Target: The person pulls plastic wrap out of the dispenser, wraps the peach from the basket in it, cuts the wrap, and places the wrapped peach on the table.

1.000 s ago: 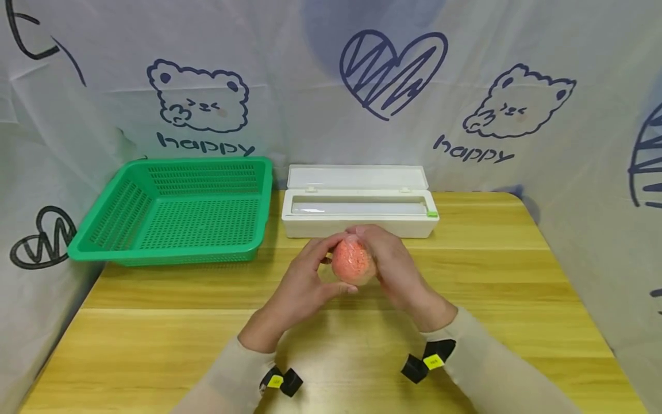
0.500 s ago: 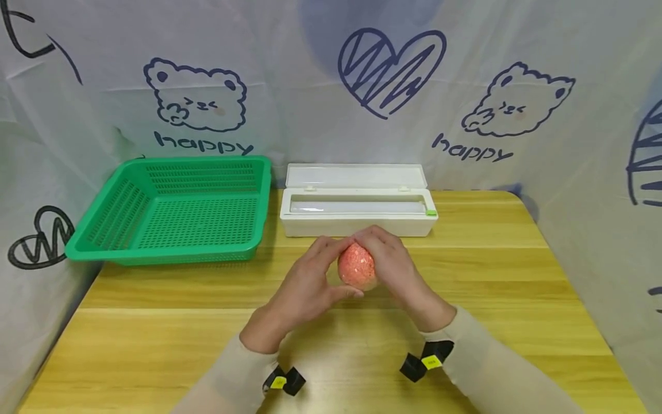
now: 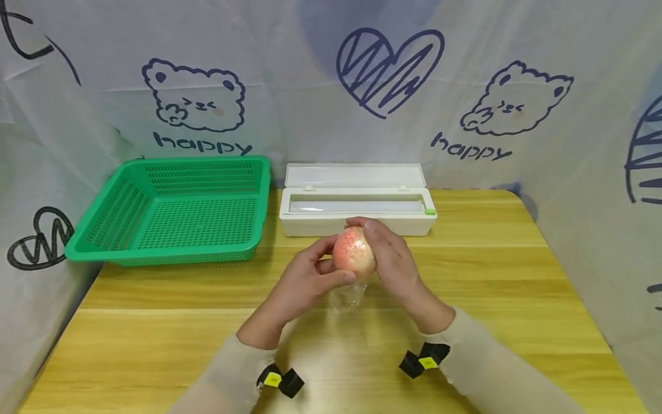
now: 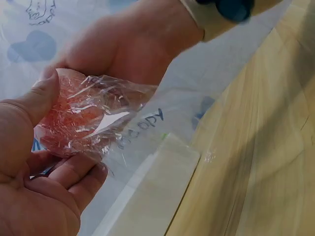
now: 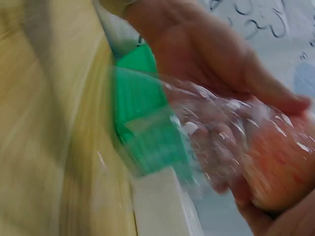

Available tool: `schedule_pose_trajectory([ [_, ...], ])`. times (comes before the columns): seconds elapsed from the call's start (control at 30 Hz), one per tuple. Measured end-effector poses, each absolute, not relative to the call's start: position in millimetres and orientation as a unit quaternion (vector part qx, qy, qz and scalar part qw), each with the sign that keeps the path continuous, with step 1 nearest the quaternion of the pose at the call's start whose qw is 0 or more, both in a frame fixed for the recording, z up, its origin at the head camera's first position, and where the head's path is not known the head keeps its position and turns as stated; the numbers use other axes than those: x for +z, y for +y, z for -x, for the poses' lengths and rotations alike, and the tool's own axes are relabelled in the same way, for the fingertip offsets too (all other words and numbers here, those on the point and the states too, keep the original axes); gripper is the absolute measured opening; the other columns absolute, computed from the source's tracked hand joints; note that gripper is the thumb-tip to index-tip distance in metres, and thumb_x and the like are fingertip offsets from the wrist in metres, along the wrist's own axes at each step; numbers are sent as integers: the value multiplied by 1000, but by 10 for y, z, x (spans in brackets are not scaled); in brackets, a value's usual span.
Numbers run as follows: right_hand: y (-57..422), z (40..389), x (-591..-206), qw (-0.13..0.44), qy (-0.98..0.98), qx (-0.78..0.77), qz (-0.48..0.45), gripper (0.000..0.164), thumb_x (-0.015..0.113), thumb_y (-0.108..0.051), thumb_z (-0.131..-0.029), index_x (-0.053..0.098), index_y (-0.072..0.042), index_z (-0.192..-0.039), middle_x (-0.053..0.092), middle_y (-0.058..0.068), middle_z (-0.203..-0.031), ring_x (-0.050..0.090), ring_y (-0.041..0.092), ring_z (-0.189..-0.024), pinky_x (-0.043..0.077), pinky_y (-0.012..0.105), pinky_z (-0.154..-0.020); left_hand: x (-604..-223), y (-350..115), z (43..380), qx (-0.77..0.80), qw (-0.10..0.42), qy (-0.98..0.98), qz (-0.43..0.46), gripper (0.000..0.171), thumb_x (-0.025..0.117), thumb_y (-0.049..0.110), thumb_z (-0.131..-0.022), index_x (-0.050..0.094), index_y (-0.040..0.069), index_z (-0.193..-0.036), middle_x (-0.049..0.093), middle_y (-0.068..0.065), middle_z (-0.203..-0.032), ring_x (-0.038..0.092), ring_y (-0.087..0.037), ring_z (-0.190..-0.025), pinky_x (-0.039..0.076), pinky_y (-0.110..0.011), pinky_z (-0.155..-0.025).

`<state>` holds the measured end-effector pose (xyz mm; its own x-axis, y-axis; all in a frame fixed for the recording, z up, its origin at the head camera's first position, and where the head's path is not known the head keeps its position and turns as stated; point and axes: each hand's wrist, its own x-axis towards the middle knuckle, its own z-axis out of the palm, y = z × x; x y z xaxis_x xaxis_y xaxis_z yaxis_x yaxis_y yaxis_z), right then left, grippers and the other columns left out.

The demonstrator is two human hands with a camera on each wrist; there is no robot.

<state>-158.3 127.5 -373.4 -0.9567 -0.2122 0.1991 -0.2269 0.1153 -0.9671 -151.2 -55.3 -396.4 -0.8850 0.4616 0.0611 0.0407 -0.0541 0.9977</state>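
Observation:
A pink and cream peach (image 3: 354, 253) is held between both hands above the table, in front of the white box. My left hand (image 3: 305, 282) grips its left side, thumb at the lower front and fingers behind. On the other side, my right hand (image 3: 395, 264) curls over the top and right of the fruit. Clear plastic film (image 4: 106, 115) wraps the peach in wrinkles, and a loose tail of film (image 3: 347, 296) hangs below it. In the right wrist view the film (image 5: 211, 128) stretches away from the fruit and is blurred.
Behind the hands stands a white cling film box (image 3: 357, 226), its lid (image 3: 354, 175) raised and a roll (image 3: 357, 206) inside. A green plastic basket (image 3: 240, 253) sits at the table's back left. White cloth with drawings hangs around the wooden table (image 3: 491, 276).
The peach has turned in the hands, from its red face to a paler side. A loose film tail now shows beneath it. The right fingers have shifted up over its top.

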Motion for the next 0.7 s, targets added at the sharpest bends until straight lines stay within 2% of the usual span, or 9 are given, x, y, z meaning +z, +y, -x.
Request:
schedule_pose_trajectory([
  [0.1, 1220, 1568, -3745, 59, -755, 643, -120, 44, 33, -35, -105, 65, -8, -118, 66, 12, -112, 61, 21, -90, 55, 29, -68, -3956, -542, 1518, 706, 149, 668, -184, 65, 76, 22, -83, 44, 14, -139, 50, -11, -135, 61, -22, -112, 55, -34, -85],
  [0.17, 1223, 1572, -3748, 56, -763, 634, -108, 44, 33, -37, -105, 65, -10, -117, 67, 10, -110, 61, 20, -88, 54, 30, -67, -3959, -550, 1530, 705, 145, 672, -175, 65, 78, 23, -82, 45, 14, -138, 53, -13, -130, 62, -23, -109, 56, -34, -84],
  [0.23, 1268, 1592, -3740, 31, -777, 618, -114, 43, 35, -41, -104, 65, -12, -118, 66, 9, -112, 60, 20, -92, 53, 34, -73, -3970, -573, 1546, 697, 142, 685, -160, 63, 79, 26, -81, 47, 14, -134, 56, -12, -125, 63, -23, -106, 56, -34, -84],
  [0.3, 1346, 1619, -3718, -13, -793, 595, -129, 43, 39, -44, -103, 62, -14, -123, 63, 7, -119, 58, 20, -103, 52, 41, -84, -3897, -603, 1533, 684, 150, 698, -153, 59, 78, 25, -81, 49, 13, -131, 59, -13, -122, 64, -24, -104, 56, -35, -84],
  [0.4, 1470, 1648, -3690, -78, -817, 546, -169, 43, 50, -46, -98, 56, -18, -131, 59, 6, -127, 53, 22, -113, 46, 48, -95, -3787, -652, 1504, 648, 166, 726, -159, 53, 76, 26, -83, 54, 13, -129, 61, -8, -124, 62, -21, -107, 54, -39, -88],
  [0.47, 1524, 1651, -3675, -117, -826, 516, -195, 49, 59, -45, -94, 52, -20, -135, 57, 5, -130, 53, 23, -114, 47, 47, -95, -3699, -675, 1480, 626, 178, 740, -172, 52, 74, 25, -86, 54, 12, -132, 60, -6, -128, 60, -19, -112, 52, -40, -92],
  [0.53, 1551, 1653, -3680, -141, -833, 488, -219, 58, 68, -44, -88, 49, -21, -138, 59, 4, -127, 55, 22, -109, 51, 43, -87, -3692, -691, 1488, 606, 184, 752, -183, 52, 72, 27, -87, 54, 12, -133, 59, -5, -131, 58, -17, -115, 50, -41, -95],
  [0.7, 1591, 1673, -3712, -159, -844, 450, -243, 70, 79, -43, -77, 51, -19, -136, 61, 0, -119, 57, 20, -100, 52, 37, -80, -3676, -710, 1521, 574, 198, 769, -197, 53, 71, 27, -88, 54, 8, -135, 61, -7, -129, 59, -18, -112, 51, -41, -93],
])
